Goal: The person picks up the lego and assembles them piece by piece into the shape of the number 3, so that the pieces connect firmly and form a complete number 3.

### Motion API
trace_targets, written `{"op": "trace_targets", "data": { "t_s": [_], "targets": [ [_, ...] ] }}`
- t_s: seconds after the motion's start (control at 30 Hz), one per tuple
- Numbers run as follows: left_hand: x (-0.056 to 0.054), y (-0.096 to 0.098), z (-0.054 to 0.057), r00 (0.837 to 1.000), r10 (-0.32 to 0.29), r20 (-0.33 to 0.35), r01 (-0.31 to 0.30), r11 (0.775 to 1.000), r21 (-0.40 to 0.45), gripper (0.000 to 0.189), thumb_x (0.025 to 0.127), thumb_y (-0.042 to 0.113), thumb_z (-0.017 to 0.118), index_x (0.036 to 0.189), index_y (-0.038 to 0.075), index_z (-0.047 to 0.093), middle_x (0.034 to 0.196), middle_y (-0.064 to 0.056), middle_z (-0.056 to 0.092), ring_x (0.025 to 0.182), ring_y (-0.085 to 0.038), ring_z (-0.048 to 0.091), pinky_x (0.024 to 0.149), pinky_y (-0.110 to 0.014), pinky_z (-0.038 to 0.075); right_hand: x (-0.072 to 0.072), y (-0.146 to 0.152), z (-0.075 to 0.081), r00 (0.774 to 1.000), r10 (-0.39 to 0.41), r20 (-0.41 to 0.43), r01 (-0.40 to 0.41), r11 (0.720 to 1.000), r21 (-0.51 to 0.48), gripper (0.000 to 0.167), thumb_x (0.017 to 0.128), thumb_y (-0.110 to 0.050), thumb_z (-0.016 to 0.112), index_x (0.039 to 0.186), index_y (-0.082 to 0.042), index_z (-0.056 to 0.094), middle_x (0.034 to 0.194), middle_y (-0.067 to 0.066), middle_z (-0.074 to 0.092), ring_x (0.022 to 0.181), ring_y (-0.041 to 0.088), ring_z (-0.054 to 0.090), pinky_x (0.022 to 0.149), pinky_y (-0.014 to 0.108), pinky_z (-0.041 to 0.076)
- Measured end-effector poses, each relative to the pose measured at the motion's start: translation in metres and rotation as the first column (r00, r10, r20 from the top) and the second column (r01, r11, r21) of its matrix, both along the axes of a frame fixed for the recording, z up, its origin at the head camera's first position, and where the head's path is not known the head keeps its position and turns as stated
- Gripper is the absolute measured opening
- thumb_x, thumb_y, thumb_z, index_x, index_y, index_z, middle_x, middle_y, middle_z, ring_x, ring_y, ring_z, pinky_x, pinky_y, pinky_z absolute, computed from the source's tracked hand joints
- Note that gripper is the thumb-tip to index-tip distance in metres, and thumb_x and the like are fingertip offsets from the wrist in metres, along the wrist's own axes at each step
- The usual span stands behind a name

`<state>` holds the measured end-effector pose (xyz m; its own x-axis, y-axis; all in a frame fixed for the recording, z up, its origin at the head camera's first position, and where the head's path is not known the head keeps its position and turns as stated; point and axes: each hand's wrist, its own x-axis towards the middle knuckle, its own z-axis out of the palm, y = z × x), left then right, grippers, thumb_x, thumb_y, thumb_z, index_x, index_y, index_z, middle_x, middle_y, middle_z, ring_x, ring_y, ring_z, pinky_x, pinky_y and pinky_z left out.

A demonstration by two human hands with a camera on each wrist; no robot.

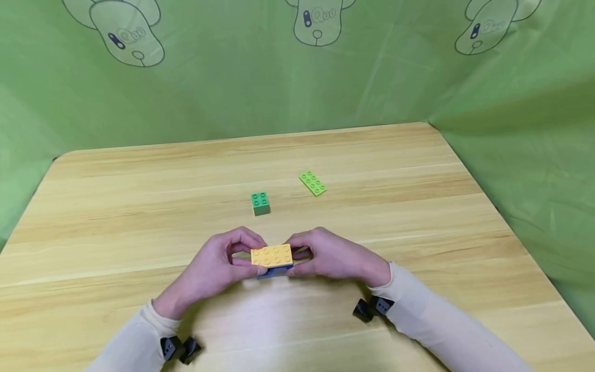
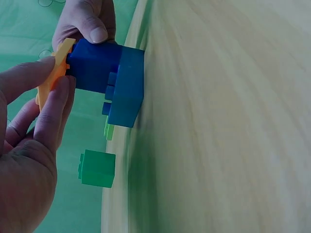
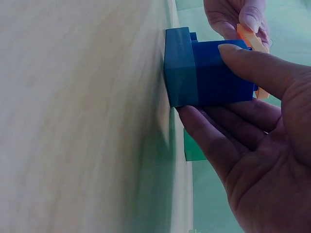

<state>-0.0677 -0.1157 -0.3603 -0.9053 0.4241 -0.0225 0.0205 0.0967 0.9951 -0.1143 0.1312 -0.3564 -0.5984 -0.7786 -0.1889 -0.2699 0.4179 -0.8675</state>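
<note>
A yellow eight-stud building plate [image 1: 271, 256] lies over the studs of a dark blue brick [image 3: 214, 73]. That brick sits on one end of a lighter blue brick [image 2: 130, 87], whose studs show at the other end. My left hand [image 1: 216, 263] pinches the yellow plate by its left end, thumb on one face and fingers on the other; the plate looks slightly tilted in the left wrist view. My right hand [image 1: 337, 256] grips the dark blue brick, with the thumb on its near side and the fingers behind and beneath.
Beyond the hands, a green four-stud brick [image 1: 261, 205] stands on the wooden table [image 1: 139, 217]. A thin lime green plate [image 1: 313, 183] lies further back to its right. Green cloth [image 1: 232, 93] hangs behind the table and along its sides.
</note>
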Motion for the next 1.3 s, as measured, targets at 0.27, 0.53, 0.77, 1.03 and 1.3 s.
{"op": "trace_targets", "data": {
  "t_s": [0.27, 0.53, 0.77, 1.03, 1.3],
  "targets": [
    [0.0002, 0.0004, -0.0003, 1.000, -0.017, -0.023, 0.017, 1.000, 0.001, 0.028, 0.074, -0.012, 0.079, 0.096, -0.004, 0.064, 0.112, -0.017, 0.060, 0.092, -0.030, 0.068, 0.077, -0.035, 0.058, 0.0006, 0.0003, 0.0001, 1.000, -0.007, -0.002, 0.007, 1.000, -0.012, 0.031, 0.085, -0.010, 0.078, 0.114, -0.009, 0.068, 0.110, -0.004, 0.069, 0.103, 0.007, 0.065, 0.086, 0.026, 0.053],
    [-0.0001, 0.0004, 0.0019, 0.999, -0.029, -0.038, 0.028, 0.999, -0.035, 0.027, 0.075, -0.011, 0.079, 0.096, -0.003, 0.065, 0.111, -0.016, 0.061, 0.092, -0.031, 0.068, 0.075, -0.034, 0.058, 0.0024, 0.0033, 0.0020, 0.996, 0.048, -0.078, -0.048, 0.999, -0.003, 0.049, 0.090, -0.022, 0.074, 0.134, -0.007, 0.057, 0.122, -0.002, 0.065, 0.108, 0.006, 0.061, 0.091, 0.029, 0.051],
    [0.0004, 0.0005, 0.0035, 0.999, -0.032, -0.029, 0.031, 0.999, -0.038, 0.026, 0.075, -0.011, 0.079, 0.095, -0.003, 0.066, 0.111, -0.016, 0.062, 0.092, -0.032, 0.067, 0.074, -0.034, 0.059, 0.0037, 0.0066, 0.0022, 0.986, 0.077, -0.148, -0.081, 0.996, -0.027, 0.048, 0.094, -0.033, 0.069, 0.139, -0.025, 0.055, 0.114, -0.015, 0.064, 0.095, 0.008, 0.061, 0.086, 0.032, 0.052],
    [-0.0006, 0.0013, 0.0046, 1.000, -0.023, -0.003, 0.023, 0.997, -0.070, 0.026, 0.074, -0.008, 0.080, 0.096, -0.002, 0.067, 0.111, -0.014, 0.062, 0.096, -0.027, 0.067, 0.074, -0.033, 0.058, 0.0039, 0.0064, 0.0006, 0.990, 0.071, -0.120, -0.079, 0.995, -0.063, 0.044, 0.095, -0.033, 0.067, 0.138, -0.027, 0.057, 0.119, -0.017, 0.064, 0.099, 0.009, 0.062, 0.088, 0.034, 0.052],
    [-0.0011, 0.0010, 0.0037, 1.000, -0.022, 0.018, 0.023, 0.998, -0.061, 0.027, 0.074, -0.009, 0.080, 0.097, -0.003, 0.066, 0.112, -0.014, 0.062, 0.097, -0.028, 0.067, 0.076, -0.033, 0.058, 0.0017, 0.0050, 0.0024, 0.993, 0.064, -0.098, -0.069, 0.997, -0.042, 0.041, 0.094, -0.036, 0.068, 0.133, -0.028, 0.061, 0.115, -0.018, 0.065, 0.094, 0.008, 0.062, 0.084, 0.031, 0.053]
  ]
}}
